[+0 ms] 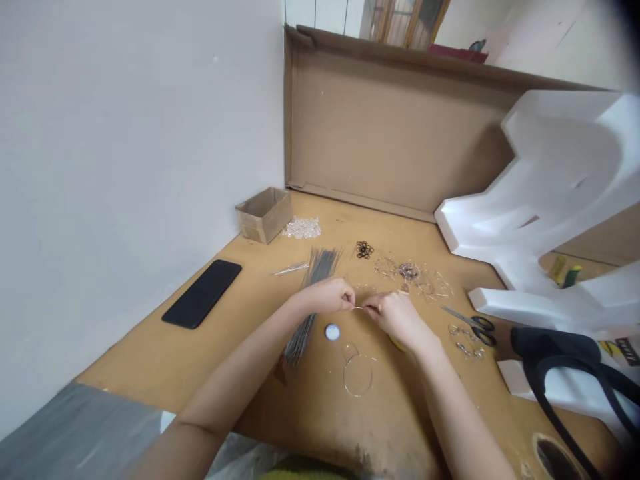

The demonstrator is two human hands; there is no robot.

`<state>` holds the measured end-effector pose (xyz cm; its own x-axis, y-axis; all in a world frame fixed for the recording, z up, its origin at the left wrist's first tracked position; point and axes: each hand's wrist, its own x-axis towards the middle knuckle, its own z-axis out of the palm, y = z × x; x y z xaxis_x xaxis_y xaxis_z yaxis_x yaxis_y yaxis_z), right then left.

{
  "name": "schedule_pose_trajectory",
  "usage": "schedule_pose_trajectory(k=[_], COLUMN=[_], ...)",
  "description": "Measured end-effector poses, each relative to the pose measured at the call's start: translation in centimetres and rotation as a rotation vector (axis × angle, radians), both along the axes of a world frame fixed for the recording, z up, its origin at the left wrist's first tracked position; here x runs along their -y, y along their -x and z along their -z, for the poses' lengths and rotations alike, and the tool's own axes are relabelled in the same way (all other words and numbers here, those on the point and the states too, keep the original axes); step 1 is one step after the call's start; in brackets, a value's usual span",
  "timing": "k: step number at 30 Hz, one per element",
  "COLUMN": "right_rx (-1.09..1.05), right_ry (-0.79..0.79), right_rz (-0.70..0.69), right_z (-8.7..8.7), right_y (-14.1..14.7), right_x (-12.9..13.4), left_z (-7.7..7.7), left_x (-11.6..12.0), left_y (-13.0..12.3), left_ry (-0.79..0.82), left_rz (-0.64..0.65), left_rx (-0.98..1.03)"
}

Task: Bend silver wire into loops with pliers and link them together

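Over the middle of the wooden table (260, 287), my left hand (331, 295) and my right hand (395, 313) are close together. Both have pinched fingers, and a short thin wire (358, 307) spans the gap between them. Under my left forearm lies a bundle of straight grey wires (323, 263). A small round blue-and-white item (332, 332) is just below my left hand. Nearer the front lies a thin wire loop (357, 375). Beyond my right hand are a tangle of bent wire pieces (430, 281) and a small heap of black rings (365, 250).
A black phone (203, 293) lies at the left. Farther back are an open cardboard box (265, 215) and clear beads (303, 227). To the right are scissors (481, 330), small wire pieces (466, 343), white foam (565, 173) and a black strap (555, 347). A cardboard panel (395, 127) stands behind.
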<state>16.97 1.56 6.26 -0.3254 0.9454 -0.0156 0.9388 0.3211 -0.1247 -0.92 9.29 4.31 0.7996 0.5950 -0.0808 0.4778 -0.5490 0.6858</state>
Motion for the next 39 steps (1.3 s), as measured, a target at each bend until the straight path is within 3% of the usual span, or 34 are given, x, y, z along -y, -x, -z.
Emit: schedule_pose_trajectory(k=[3, 7, 12, 20, 26, 39], right_rx=[-0.021, -0.078, -0.367, -0.608, -0.831, -1.169], right_ry=[0.034, 0.064, 0.193, 0.400, 0.540, 0.596], right_rz=[-0.010, -0.016, -0.036, -0.005, 0.050, 0.175], right_z=[0.3, 0.7, 1.7, 3.0, 2.1, 0.3], right_y=[0.0, -0.4, -1.0, -1.6, -2.2, -2.3], right_x=[-0.1, -0.2, -0.8, -1.7, -1.9, -1.5], left_z=[0.4, 1.0, 1.2, 1.2, 1.1, -0.8], left_x=[-0.1, -0.2, -0.2, -0.1, -0.2, 0.8], left_y=[-0.2, -0.8, -1.2, -0.8, -0.7, -1.0], left_ry=[0.007, 0.138, 0.284, 0.377, 0.455, 0.520], left_rz=[-0.002, 0.056, 0.082, 0.040, -0.022, -0.145], left_rx=[-0.010, 0.005, 0.027, 0.059, 0.205, 0.460])
